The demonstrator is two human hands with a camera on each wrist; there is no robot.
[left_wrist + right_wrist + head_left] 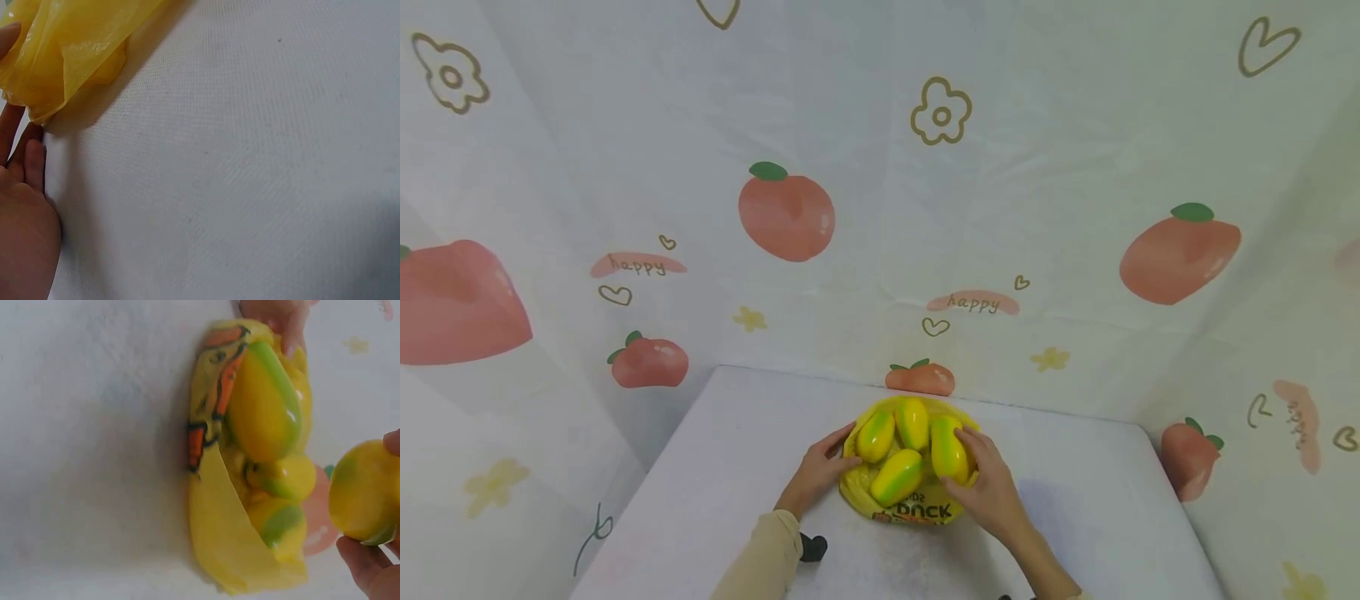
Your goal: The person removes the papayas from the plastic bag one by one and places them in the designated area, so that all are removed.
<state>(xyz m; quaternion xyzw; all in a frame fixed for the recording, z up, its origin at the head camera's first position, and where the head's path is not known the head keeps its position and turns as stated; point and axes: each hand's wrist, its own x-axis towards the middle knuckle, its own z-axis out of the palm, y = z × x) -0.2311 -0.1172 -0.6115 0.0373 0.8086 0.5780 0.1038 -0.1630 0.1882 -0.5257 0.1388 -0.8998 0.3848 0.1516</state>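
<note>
A yellow plastic bag (854,497) with dark lettering lies open on the table, its edge spread low round three glossy yellow-green mangoes (897,477). At its left edge, my left hand (811,477) holds the rim, thumb over the inside and fingers outside. The left wrist view shows these fingers (34,164) low against the bag's outer wall, close to the tabletop. My right hand (995,493) grips another mango (948,457) between thumb and fingers at the bag's right side. In the right wrist view this held mango (361,490) appears apart from those in the bag.
The white table (715,442) reaches back to a cloth backdrop (865,317) printed with peaches, hearts and flowers, which also stands on both sides. A small black object (813,547) shows beside the left sleeve (763,554).
</note>
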